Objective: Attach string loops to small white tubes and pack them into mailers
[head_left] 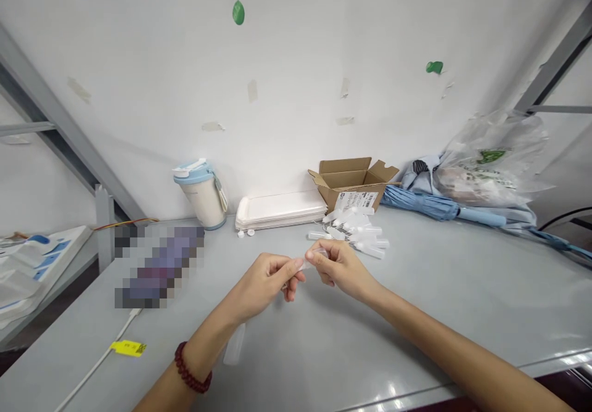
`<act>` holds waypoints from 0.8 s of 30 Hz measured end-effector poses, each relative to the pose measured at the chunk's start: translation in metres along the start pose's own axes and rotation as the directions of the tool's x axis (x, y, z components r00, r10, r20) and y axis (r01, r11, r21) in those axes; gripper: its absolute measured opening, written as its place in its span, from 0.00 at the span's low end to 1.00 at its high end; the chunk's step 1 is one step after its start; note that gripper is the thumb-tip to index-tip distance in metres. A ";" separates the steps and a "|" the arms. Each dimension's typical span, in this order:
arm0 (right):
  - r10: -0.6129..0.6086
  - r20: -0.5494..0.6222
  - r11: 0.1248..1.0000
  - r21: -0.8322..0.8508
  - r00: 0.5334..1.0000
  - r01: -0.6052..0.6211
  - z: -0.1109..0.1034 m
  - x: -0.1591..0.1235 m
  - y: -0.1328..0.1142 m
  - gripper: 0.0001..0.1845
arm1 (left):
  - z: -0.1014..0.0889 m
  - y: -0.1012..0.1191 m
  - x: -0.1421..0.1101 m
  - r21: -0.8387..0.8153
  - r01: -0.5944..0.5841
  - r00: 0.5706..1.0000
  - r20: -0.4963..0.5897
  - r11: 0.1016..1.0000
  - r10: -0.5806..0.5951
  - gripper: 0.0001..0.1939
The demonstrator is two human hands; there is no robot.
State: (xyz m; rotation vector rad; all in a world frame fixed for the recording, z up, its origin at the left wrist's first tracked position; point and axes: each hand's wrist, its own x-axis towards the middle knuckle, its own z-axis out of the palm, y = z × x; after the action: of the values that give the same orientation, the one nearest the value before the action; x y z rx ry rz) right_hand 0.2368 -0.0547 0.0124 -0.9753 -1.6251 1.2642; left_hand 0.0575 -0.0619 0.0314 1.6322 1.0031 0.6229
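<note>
My left hand [266,282] and my right hand [340,267] meet above the grey table [416,313], fingers pinched together on one small clear plastic tube [311,259] held between them. My left wrist wears a dark red bead bracelet [192,372]. Just beyond my right hand lies a pile of several similar small clear tubes [358,230]. Another clear tube [234,344] lies on the table beside my left forearm.
Against the white wall stand a blue-lidded cup [203,193], stacked white trays [280,210], an open cardboard box [354,184], a blue umbrella [439,205] and a plastic bag [490,162]. Two small white caps [246,233] lie near the trays. A white cable with a yellow tag [128,348] runs left.
</note>
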 end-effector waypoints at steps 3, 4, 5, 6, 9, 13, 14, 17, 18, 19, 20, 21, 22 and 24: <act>0.057 0.015 0.993 0.103 0.998 -0.058 0.002 0.001 0.006 0.22 | 0.002 -0.004 0.001 0.215 -0.086 0.993 -0.056 0.973 0.101 0.19; 0.086 0.033 0.985 0.146 0.996 -0.090 0.002 0.001 0.007 0.22 | 0.003 -0.006 0.001 0.316 -0.123 0.985 -0.074 0.941 0.154 0.19; 0.116 0.055 0.974 0.188 0.992 -0.124 0.002 0.001 0.007 0.23 | 0.004 -0.007 0.001 0.417 -0.161 0.973 -0.083 0.895 0.214 0.19; 0.145 0.080 0.962 0.223 0.986 -0.160 0.003 0.002 0.008 0.23 | 0.004 -0.008 0.001 0.505 -0.198 0.959 -0.079 0.840 0.273 0.19; 0.219 0.149 0.930 0.267 0.964 -0.252 0.002 0.003 0.007 0.25 | 0.005 -0.010 0.004 0.640 -0.260 0.929 -0.037 0.723 0.368 0.18; 0.153 0.009 0.988 -0.029 0.988 -0.153 -0.005 0.008 0.007 0.21 | -0.012 -0.013 0.009 0.648 -0.173 0.965 -0.038 0.742 0.258 0.18; 0.062 -0.082 0.978 -0.192 0.995 -0.076 -0.009 0.010 0.007 0.20 | -0.021 -0.015 0.011 0.655 -0.131 0.971 -0.067 0.744 0.230 0.19; -0.275 -0.234 0.784 -0.616 0.932 0.076 -0.028 0.018 0.011 0.15 | -0.055 -0.029 0.016 0.737 0.024 0.936 -0.255 0.676 0.244 0.17; -0.343 -0.247 0.721 -0.687 0.906 0.085 -0.036 0.021 0.012 0.15 | -0.066 -0.036 0.018 0.759 0.100 0.907 -0.336 0.643 0.255 0.16; -0.378 -0.253 0.673 -0.735 0.891 0.076 -0.044 0.023 0.014 0.16 | -0.076 -0.043 0.019 0.768 0.169 0.874 -0.406 0.618 0.266 0.15; -0.405 -0.261 0.636 -0.769 0.876 0.065 -0.052 0.025 0.016 0.16 | -0.084 -0.051 0.021 0.761 0.209 0.838 -0.463 0.614 0.288 0.13; -0.424 -0.276 0.605 -0.795 0.863 0.043 -0.060 0.028 0.018 0.16 | -0.091 -0.060 0.023 0.761 0.217 0.814 -0.486 0.611 0.317 0.12; -0.440 -0.281 0.573 -0.819 0.853 0.026 -0.067 0.029 0.020 0.17 | -0.096 -0.067 0.025 0.766 0.206 0.803 -0.488 0.609 0.342 0.14; -0.476 -0.289 0.517 -0.856 0.830 -0.002 -0.080 0.032 0.024 0.17 | -0.100 -0.081 0.029 0.785 0.138 0.818 -0.434 0.603 0.378 0.18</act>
State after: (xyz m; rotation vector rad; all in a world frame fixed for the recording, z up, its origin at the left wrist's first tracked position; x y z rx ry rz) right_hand 0.3022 0.0055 0.0054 -1.4064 -1.8348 -0.1096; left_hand -0.0322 0.0204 -0.0190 2.3974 1.8101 0.8589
